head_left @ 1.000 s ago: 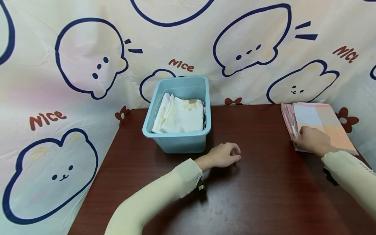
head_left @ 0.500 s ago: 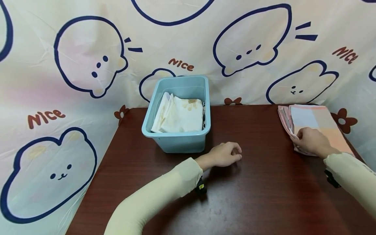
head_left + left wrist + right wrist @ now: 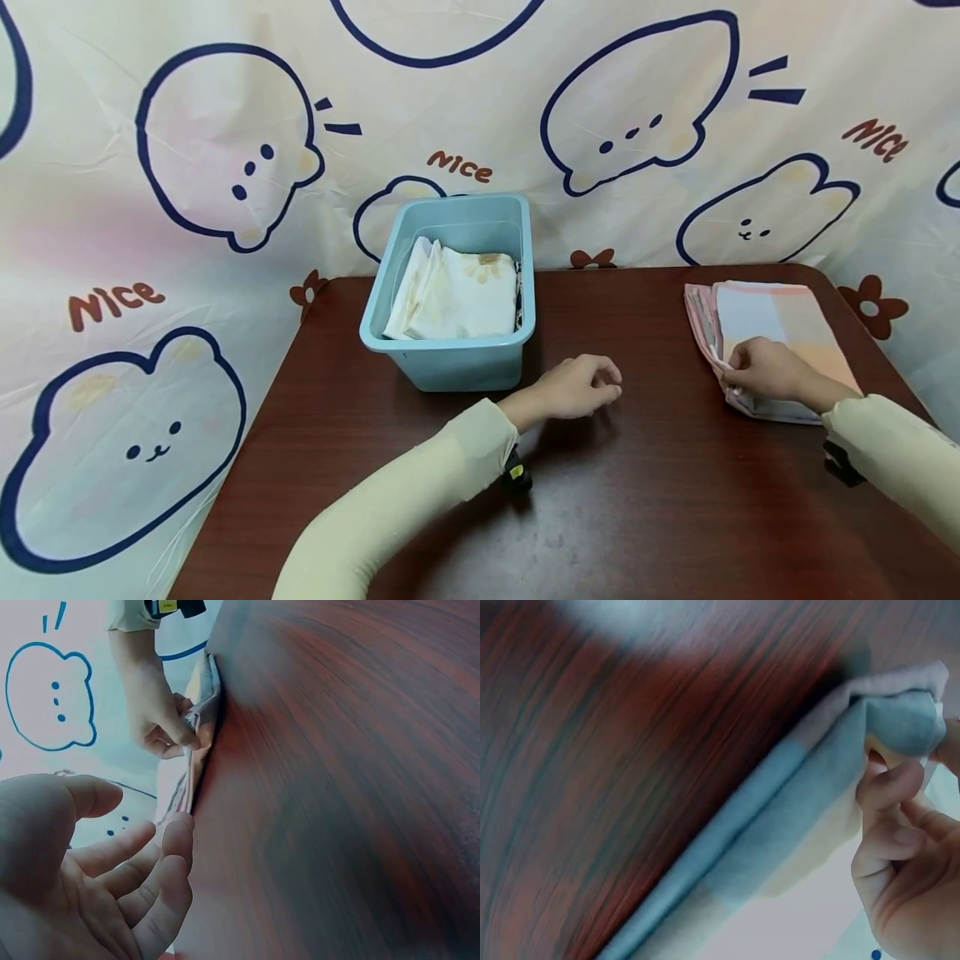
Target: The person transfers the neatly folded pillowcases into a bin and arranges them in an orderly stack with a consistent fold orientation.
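Observation:
A folded checked cloth (image 3: 795, 312) in pink, pale blue, grey and orange lies toward the right side of the table. My right hand (image 3: 768, 368) pinches its left front corner between thumb and fingers. Seen from the right wrist, the folded layers of the cloth (image 3: 780, 802) run up to the fingertips, where the corner is lifted. My left hand (image 3: 576, 387) hovers low over the middle of the table, fingers loosely bent and holding nothing. In the left wrist view, the left hand's fingers (image 3: 176, 885) are spread apart, with the right hand (image 3: 161, 720) at the cloth beyond them.
A light blue plastic bin (image 3: 465, 367) stands at the back left of centre, just behind the left hand. Folded white cloths (image 3: 480, 292) with a tan print lie inside it. A printed curtain (image 3: 465, 108) hangs behind the dark brown wooden table (image 3: 637, 517).
The right hand has drawn the checked cloth leftward and toward the front, away from the back right corner. The left hand has barely shifted. The bin stays put.

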Demonstrator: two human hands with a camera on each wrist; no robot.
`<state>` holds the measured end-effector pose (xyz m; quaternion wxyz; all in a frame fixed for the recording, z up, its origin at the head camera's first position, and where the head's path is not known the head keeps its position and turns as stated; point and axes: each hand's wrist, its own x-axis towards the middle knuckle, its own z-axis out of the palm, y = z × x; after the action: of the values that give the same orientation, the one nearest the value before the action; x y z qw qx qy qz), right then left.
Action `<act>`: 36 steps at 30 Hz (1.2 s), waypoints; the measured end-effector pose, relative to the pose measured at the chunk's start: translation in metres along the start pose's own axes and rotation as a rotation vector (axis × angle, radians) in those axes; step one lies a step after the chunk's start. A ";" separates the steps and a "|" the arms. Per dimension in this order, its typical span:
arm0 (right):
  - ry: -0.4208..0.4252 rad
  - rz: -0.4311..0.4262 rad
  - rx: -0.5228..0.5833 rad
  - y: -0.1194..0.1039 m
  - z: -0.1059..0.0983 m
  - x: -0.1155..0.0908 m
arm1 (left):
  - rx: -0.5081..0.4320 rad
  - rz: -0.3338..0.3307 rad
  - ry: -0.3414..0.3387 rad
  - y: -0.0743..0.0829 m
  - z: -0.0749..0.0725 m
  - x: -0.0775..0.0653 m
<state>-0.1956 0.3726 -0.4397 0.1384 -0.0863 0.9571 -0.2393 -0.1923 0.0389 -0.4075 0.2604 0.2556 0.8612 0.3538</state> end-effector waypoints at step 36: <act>0.039 -0.013 -0.008 -0.006 -0.001 -0.012 | -0.153 -0.017 0.033 0.005 0.014 0.023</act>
<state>-0.1837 0.3704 -0.4332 0.1179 -0.0886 0.9600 -0.2381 -0.1992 0.0631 -0.4186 0.2681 0.2218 0.8379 0.4205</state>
